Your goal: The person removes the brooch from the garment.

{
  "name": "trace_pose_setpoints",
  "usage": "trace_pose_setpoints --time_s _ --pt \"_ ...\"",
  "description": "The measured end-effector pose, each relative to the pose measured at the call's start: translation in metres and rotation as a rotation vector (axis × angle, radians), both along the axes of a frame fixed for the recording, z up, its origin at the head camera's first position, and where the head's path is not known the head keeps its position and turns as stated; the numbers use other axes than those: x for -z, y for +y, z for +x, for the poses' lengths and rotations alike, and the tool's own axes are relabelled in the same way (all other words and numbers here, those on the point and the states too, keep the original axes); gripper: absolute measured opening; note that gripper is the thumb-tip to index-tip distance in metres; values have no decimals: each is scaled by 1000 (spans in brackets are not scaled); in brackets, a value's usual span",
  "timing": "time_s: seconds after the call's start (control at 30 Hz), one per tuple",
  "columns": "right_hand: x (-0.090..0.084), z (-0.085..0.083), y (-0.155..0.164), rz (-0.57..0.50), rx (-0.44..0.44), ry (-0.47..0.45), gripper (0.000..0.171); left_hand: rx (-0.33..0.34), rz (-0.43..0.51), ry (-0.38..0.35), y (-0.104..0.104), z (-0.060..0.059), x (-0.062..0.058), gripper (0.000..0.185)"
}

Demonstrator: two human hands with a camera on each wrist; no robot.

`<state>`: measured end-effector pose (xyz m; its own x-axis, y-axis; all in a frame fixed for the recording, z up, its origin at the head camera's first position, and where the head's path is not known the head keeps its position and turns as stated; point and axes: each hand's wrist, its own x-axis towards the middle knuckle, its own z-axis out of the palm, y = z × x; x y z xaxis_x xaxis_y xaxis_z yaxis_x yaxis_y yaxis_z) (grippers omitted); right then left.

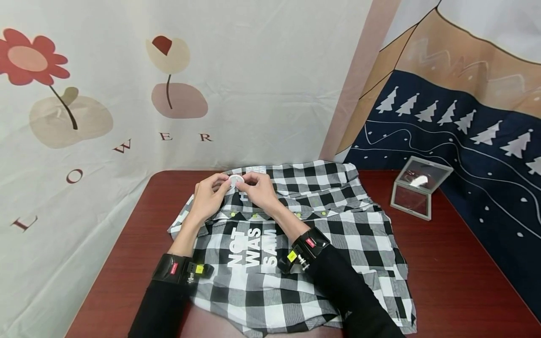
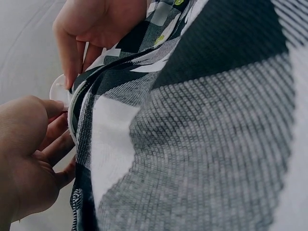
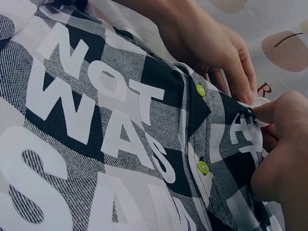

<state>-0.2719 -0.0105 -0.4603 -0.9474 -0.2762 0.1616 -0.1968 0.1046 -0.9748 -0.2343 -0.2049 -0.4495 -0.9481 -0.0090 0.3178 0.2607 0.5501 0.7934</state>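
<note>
A black-and-white checked shirt [image 1: 296, 281] with white letters and yellow-green buttons lies spread over the table. At its far edge, both hands meet on a small white round disc [image 1: 235, 179], whose exact kind I cannot tell. My left hand [image 1: 210, 196] pinches the disc's left side, its thumb on the face in the left wrist view. From the other side my right hand [image 1: 259, 191] pinches the disc by the shirt's edge. The right wrist view shows only part of the disc [image 3: 260, 102], the rest being behind fingers and cloth.
A hinged two-panel case [image 1: 411, 201] with a pale frame stands open on the right of the red-brown table [image 1: 456, 272]. Behind the table hang a white flower-printed cloth [image 1: 270, 70] and a dark blue cloth with trees [image 1: 444, 136].
</note>
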Motion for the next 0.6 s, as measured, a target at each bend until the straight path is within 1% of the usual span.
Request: trace_pose_setpoints --time_s 0.23,0.4,0.6 --pt "-3 2 -2 0 35 3 10 -6 -9 -1 1 2 -2 26" --pt "-5 3 -4 4 55 -16 10 -1 -9 -9 2 4 -3 26" --pt "-6 4 -4 12 56 -16 9 8 0 2 2 5 -4 26"
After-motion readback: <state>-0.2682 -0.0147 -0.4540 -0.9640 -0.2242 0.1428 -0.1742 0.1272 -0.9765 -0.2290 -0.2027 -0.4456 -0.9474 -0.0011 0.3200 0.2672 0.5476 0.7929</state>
